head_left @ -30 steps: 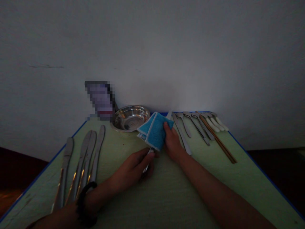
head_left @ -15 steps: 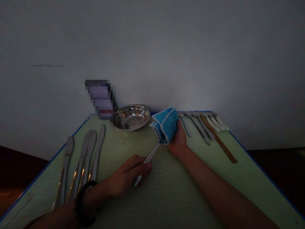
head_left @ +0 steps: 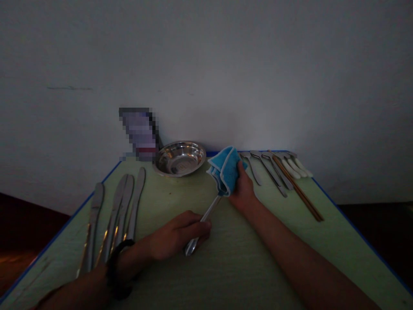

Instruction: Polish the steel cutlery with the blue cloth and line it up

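Note:
My left hand is closed round the handle of a piece of metal cutlery, whose butt points down toward me. The far end runs into a folded blue cloth with pale edging, so its kind is hidden. My right hand grips this cloth from the right, wrapped about the hidden end, above the table. To the left of my left hand, several metal table knives lie side by side, their handles partly covered by my forearm.
Against the wall stands a shiny steel bowl, beside a propped, pixelated phone-like object. On the right lie metal cutlery pieces, brown chopsticks and several white-handled utensils. The pale green table has a blue edge.
The cloth has shifted slightly in my right hand, with the thumb now showing over it. My left hand and the cutlery sit slightly farther right in view, as does the whole scene.

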A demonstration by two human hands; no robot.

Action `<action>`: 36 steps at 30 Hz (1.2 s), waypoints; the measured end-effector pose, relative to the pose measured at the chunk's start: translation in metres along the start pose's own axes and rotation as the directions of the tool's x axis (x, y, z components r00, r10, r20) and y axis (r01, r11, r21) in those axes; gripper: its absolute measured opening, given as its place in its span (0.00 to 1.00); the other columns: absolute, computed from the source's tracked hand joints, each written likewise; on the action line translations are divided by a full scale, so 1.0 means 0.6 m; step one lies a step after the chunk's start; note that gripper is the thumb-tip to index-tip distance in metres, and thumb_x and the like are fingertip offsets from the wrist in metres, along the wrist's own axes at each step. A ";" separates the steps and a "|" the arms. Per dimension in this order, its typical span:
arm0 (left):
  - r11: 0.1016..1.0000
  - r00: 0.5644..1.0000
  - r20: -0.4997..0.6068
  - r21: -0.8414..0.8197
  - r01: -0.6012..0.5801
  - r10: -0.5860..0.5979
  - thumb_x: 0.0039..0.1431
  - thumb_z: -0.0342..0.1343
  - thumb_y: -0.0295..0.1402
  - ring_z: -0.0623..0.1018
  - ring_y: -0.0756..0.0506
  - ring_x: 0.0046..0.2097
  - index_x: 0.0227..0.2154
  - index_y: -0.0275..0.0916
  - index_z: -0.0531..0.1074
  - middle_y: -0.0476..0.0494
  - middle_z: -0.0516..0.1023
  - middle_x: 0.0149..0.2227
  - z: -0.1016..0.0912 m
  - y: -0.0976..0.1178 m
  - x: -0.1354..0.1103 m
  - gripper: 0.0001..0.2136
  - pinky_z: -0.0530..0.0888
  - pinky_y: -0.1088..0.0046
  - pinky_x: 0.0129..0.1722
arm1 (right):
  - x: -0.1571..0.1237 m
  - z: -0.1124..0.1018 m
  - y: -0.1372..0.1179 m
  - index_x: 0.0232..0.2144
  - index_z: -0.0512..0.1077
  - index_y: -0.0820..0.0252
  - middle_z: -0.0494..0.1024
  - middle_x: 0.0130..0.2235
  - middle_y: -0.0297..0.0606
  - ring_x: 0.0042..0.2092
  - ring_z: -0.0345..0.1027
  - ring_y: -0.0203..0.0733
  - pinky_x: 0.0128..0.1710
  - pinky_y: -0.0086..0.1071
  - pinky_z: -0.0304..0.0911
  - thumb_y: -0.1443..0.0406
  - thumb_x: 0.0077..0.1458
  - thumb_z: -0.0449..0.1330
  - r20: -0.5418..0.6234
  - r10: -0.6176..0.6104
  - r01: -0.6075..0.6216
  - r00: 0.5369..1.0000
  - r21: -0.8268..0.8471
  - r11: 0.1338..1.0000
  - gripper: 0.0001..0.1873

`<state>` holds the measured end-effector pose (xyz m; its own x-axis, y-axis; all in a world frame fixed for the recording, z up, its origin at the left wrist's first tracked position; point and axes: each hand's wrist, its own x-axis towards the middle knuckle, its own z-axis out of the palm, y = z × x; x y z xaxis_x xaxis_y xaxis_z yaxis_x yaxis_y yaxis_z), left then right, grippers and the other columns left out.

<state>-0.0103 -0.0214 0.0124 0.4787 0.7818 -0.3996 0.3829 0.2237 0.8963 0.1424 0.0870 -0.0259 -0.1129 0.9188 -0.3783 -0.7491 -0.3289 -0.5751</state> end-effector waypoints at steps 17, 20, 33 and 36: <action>0.961 0.953 0.198 0.114 -0.254 0.228 0.58 0.50 0.44 0.67 0.53 0.21 0.27 0.36 0.66 0.53 0.66 0.18 0.002 -0.008 0.001 0.15 0.62 0.81 0.20 | -0.001 0.002 0.005 0.40 0.70 0.59 0.79 0.38 0.36 0.37 0.73 0.40 0.41 0.36 0.69 0.52 0.56 0.51 0.018 -0.020 0.020 1.000 -0.032 0.999 0.19; 0.975 0.970 0.152 0.084 -0.205 0.191 0.61 0.47 0.42 0.67 0.53 0.21 0.30 0.36 0.67 0.54 0.67 0.18 0.006 -0.009 0.005 0.13 0.64 0.81 0.21 | -0.005 0.001 0.006 0.39 0.70 0.58 0.79 0.36 0.35 0.38 0.73 0.41 0.41 0.36 0.69 0.51 0.54 0.53 0.040 -0.030 0.034 0.999 -0.107 0.994 0.19; 0.991 0.970 -0.208 -0.025 -0.131 0.123 0.61 0.42 0.47 0.63 0.53 0.17 0.35 0.36 0.67 0.57 0.63 0.14 0.014 -0.008 0.017 0.18 0.60 0.78 0.18 | -0.019 0.006 0.018 0.35 0.69 0.57 0.76 0.33 0.33 0.38 0.70 0.39 0.42 0.36 0.65 0.53 0.51 0.56 0.079 -0.164 0.179 0.983 -0.273 0.945 0.16; 0.984 0.968 -0.198 -0.054 -0.169 0.155 0.61 0.42 0.44 0.62 0.53 0.17 0.36 0.36 0.67 0.57 0.63 0.15 0.014 -0.008 0.013 0.17 0.60 0.78 0.18 | -0.011 0.007 0.013 0.33 0.69 0.58 0.75 0.29 0.31 0.31 0.69 0.38 0.37 0.35 0.66 0.55 0.53 0.55 -0.055 -0.166 0.153 0.985 -0.186 0.971 0.13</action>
<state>-0.0019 -0.0213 0.0037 0.3666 0.9064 -0.2099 0.2534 0.1198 0.9599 0.1342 0.0790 -0.0249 0.0485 0.9472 -0.3169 -0.6230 -0.2193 -0.7508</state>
